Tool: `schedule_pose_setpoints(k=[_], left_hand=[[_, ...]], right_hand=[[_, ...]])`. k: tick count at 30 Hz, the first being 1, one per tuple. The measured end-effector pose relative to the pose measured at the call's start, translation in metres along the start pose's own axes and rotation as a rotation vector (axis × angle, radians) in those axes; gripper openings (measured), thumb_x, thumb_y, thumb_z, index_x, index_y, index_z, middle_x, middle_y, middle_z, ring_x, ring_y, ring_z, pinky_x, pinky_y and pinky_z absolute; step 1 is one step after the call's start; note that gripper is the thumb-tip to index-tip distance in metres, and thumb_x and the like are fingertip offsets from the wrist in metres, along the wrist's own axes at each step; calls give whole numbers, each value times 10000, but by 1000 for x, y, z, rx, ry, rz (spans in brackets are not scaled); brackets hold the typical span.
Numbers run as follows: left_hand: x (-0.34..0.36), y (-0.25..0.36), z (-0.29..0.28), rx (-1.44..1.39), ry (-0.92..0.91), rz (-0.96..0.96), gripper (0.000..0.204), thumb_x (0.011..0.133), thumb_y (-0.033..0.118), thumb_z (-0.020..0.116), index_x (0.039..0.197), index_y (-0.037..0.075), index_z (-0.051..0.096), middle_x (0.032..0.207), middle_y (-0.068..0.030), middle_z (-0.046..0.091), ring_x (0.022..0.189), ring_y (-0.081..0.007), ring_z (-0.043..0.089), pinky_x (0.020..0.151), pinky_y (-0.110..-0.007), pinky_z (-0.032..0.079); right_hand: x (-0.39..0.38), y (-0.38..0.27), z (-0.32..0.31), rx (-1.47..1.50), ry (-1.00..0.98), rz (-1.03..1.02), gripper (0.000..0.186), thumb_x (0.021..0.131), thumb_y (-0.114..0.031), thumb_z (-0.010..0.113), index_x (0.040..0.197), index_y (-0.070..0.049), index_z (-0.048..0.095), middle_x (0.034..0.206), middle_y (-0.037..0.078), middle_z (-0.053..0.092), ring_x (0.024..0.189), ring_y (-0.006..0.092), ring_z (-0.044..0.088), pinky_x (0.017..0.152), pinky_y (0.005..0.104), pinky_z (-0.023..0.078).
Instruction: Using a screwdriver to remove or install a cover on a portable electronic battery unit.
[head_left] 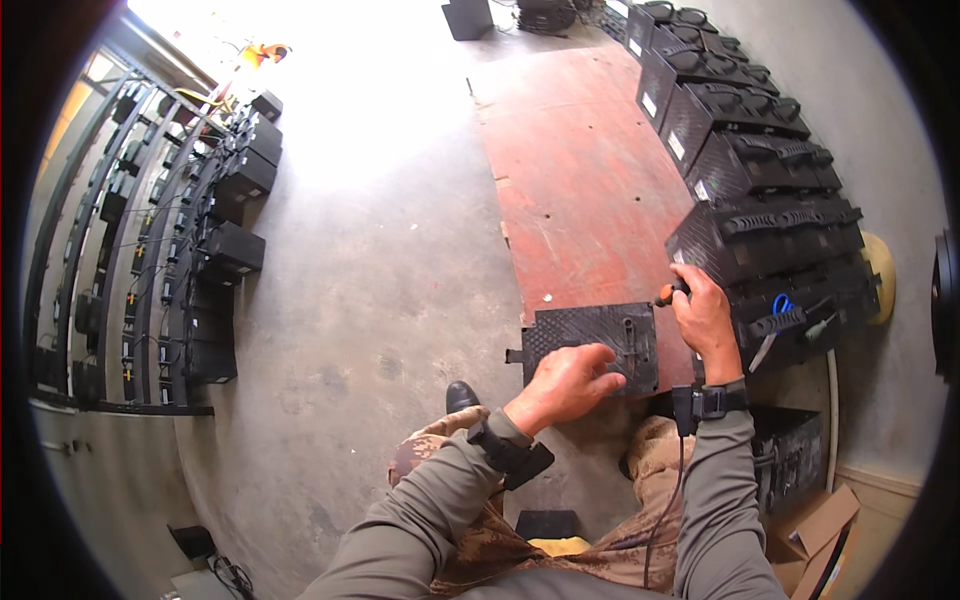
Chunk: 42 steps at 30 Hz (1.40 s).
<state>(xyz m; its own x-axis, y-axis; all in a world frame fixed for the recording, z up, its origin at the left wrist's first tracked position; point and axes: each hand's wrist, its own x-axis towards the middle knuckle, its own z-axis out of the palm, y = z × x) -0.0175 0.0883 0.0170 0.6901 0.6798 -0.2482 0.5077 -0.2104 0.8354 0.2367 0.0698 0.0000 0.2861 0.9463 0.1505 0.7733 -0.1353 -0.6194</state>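
In front of me a flat black case (580, 325) with a textured lid lies at the near end of a red board; a dark fitting (630, 345) runs along the lid's right part. My left hand (566, 385) is over the case's near edge, thumb and fingers apart, holding nothing that I can see; whether it touches the lid I cannot tell. Just right of the case, my right hand (705, 312) is closed round an orange-and-black handle (668, 294), which looks like a screwdriver's. Its far end is hard to make out.
Black cases with carrying handles (765, 165) stand in a row along the right. The red board (570, 170) covers the floor ahead. At left stands a metal rack (150, 250) with cables and black boxes (235, 250). A cardboard box (815, 535) sits at the lower right.
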Motion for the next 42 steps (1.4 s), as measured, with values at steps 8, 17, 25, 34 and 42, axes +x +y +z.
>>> schedule_pose_setpoints(k=[8,17,25,34,42], left_hand=[[1,-4,-1,13,-1,3,392,854,311,708,1105,13,662,916,-165,712,885,-322,697,771,-404,538],[1,-2,-2,-6,-19,12,409,850,307,698,1111,-4,654,935,-173,711,910,-335,689,790,-407,530],[0,0,-3,-9,-20,17,411,848,307,693,1116,-2,656,944,-177,711,920,-343,686,802,-411,527],[0,0,-2,-7,-12,16,407,845,307,696,1115,5,657,954,-178,711,943,-340,684,823,-411,527],[1,-1,-2,1,4,21,395,837,308,716,1109,24,672,927,-174,711,899,-323,698,781,-398,542]], right_hand=[[1,-11,-1,15,21,13,338,835,-163,657,1142,-24,634,1104,200,642,1030,389,624,873,434,497],[1,-11,-2,7,26,-9,342,830,-125,654,1149,-6,624,1033,183,648,963,372,638,837,425,502],[0,-13,0,-15,64,13,360,819,-94,652,1165,-2,620,1032,191,646,957,367,644,868,408,501],[-1,-10,0,-47,44,0,359,821,-91,642,1170,-9,620,1035,193,644,970,375,638,868,421,499],[2,-9,-1,-31,39,-15,357,848,-181,652,1166,-23,618,1065,203,638,997,394,626,876,435,499]])
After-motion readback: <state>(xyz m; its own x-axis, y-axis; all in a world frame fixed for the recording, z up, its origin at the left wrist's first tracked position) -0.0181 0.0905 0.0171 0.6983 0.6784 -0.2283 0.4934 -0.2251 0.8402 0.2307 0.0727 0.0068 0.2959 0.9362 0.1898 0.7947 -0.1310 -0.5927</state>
